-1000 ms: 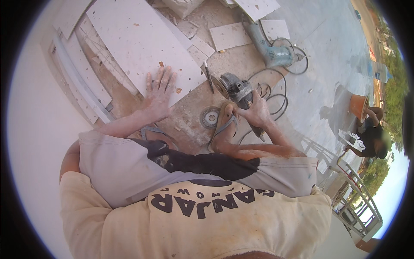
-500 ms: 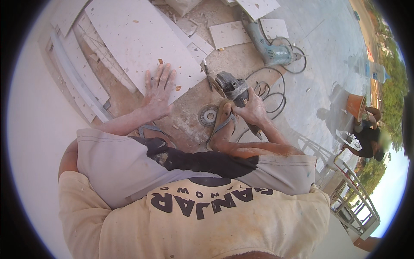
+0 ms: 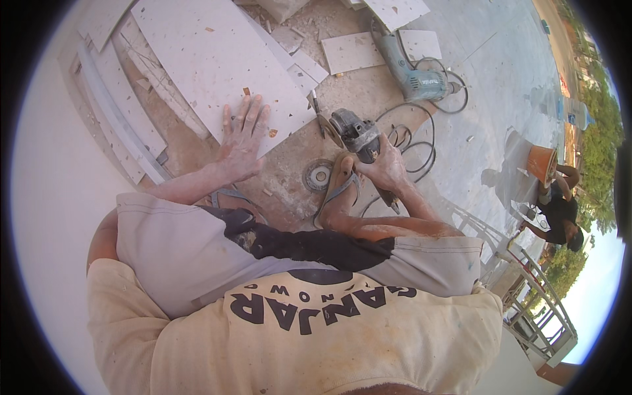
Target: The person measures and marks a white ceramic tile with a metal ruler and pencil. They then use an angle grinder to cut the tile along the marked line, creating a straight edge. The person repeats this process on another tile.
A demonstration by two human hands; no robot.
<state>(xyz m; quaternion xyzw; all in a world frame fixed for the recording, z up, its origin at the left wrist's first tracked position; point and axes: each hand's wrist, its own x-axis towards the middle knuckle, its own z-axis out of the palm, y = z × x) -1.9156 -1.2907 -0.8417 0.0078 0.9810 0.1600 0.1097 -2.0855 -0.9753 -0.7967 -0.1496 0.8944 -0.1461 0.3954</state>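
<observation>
My left hand point(image 3: 241, 141) lies flat with fingers spread on the near end of a long white speckled tile point(image 3: 197, 62). Wrapped round the body of a dusty angle grinder point(image 3: 357, 135) is my right hand point(image 3: 387, 168). The grinder's disc point(image 3: 331, 131) stands close to the tile's right corner; whether it touches cannot be made out. Beside that corner lies a thin, dark pen-like stick point(image 3: 315, 105). A round grinding disc point(image 3: 319, 176) rests on the floor by my sandalled foot point(image 3: 342, 187).
A teal power drill point(image 3: 411, 72) lies at the upper right, its black cord point(image 3: 431, 148) looping near the grinder. Offcuts point(image 3: 352, 52) and tile strips point(image 3: 131, 99) surround the work. At far right, a person point(image 3: 559, 210) crouches by an orange bucket point(image 3: 542, 163), near a metal frame point(image 3: 543, 303).
Both hands and the grinder keep practically the same place. The view has shifted very slightly, and the person at far right has moved a little.
</observation>
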